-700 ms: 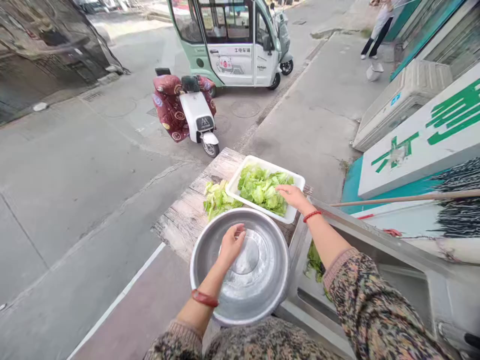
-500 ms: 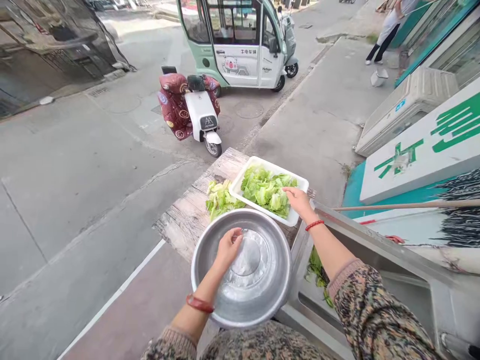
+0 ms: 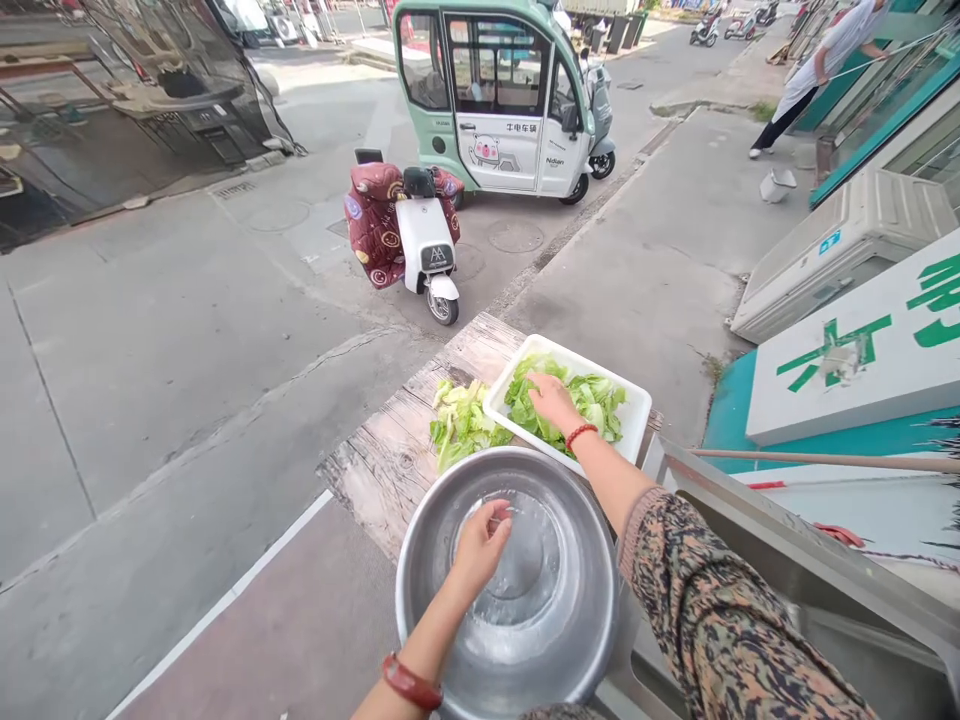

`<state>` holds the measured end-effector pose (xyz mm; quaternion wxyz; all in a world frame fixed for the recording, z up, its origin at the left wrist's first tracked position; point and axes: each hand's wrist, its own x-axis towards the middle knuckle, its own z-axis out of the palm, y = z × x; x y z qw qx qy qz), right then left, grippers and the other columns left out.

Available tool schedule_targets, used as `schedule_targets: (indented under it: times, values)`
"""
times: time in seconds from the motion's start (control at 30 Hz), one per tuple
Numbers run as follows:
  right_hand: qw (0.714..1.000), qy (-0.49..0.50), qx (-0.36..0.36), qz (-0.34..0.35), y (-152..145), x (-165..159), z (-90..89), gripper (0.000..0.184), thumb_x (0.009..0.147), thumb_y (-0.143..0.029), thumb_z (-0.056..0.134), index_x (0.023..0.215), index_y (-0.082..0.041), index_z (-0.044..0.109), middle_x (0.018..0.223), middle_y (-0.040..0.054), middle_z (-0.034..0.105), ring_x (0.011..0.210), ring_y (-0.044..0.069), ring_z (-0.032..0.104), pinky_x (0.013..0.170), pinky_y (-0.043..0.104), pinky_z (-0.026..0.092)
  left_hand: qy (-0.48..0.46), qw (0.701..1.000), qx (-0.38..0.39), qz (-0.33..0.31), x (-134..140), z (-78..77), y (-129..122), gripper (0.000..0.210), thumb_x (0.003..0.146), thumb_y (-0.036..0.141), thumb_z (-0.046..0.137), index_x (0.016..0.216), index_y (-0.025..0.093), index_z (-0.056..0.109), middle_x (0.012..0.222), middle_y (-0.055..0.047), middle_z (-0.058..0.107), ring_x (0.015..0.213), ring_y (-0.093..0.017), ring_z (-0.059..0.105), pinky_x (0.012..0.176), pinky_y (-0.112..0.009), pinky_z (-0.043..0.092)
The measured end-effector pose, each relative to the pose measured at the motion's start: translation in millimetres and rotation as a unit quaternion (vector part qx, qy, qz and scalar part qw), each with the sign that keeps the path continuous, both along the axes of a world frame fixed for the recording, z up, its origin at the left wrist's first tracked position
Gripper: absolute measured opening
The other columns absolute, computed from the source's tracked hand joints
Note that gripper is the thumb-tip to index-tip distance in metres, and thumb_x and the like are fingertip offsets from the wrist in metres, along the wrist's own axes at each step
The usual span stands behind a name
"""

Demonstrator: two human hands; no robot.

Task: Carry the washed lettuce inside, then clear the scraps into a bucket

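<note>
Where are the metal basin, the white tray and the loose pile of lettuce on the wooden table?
metal basin (image 3: pixel 559 640): head view, on its bare inner wall.
white tray (image 3: pixel 636 412): head view, on its right rim.
loose pile of lettuce (image 3: pixel 461 425): head view, on the middle leaves.

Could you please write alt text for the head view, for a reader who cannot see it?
A person's right hand rests on lettuce leaves in a white tray while the left hand reaches into a metal basin, both on a weathered wooden table. More loose leaves lie beside the tray. Beyond it, a white scooter and green three-wheeler stand on the street.
</note>
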<state>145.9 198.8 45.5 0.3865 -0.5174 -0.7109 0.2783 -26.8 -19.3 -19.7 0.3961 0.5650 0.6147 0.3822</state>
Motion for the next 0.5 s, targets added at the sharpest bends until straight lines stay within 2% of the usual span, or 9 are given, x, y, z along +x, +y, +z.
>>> schedule_targets:
  times: [0.13,0.23,0.4,0.5]
  values:
    - [0.998,0.033,-0.037,-0.030,29,-23,-0.9,0.033,0.092,-0.034,0.063,0.123,-0.022,0.063,0.145,0.0092,0.051,0.139,0.029,0.040,0.117,0.059,0.025,-0.012,1.000,-0.009,0.009,-11,-4.2,-1,0.044,0.080,0.039,0.057,0.113,0.010,0.064,0.099,-0.014,0.068,0.080,-0.023,0.065,0.078,-0.039,0.051]
    - [0.993,0.094,-0.062,-0.045,39,-25,-1.2,0.032,0.091,-0.036,0.065,0.118,-0.019,0.064,0.144,0.0098,0.052,0.138,0.030,0.040,0.116,0.060,0.026,-0.020,0.999,-0.015,0.020,-19,-4.7,0,0.044,0.080,0.038,0.057,0.113,0.010,0.063,0.100,-0.015,0.067,0.082,-0.023,0.065,0.080,-0.040,0.051]
    - [0.964,0.256,-0.070,-0.025,25,5,2.8,0.032,0.087,-0.045,0.063,0.109,-0.023,0.071,0.135,0.0060,0.062,0.132,0.024,0.049,0.114,0.046,0.036,-0.037,0.999,-0.017,0.027,-23,-3.6,5,0.043,0.080,0.036,0.057,0.114,0.011,0.063,0.102,-0.015,0.068,0.087,-0.025,0.066,0.082,-0.041,0.051]
    - [0.930,0.359,-0.078,-0.010,7,28,0.8,0.038,0.087,-0.055,0.057,0.105,-0.025,0.072,0.127,0.0047,0.067,0.120,0.021,0.059,0.102,0.038,0.050,-0.048,0.999,-0.017,0.019,-22,-3.5,9,0.043,0.079,0.037,0.058,0.113,0.011,0.064,0.100,-0.015,0.068,0.083,-0.024,0.066,0.081,-0.041,0.051]
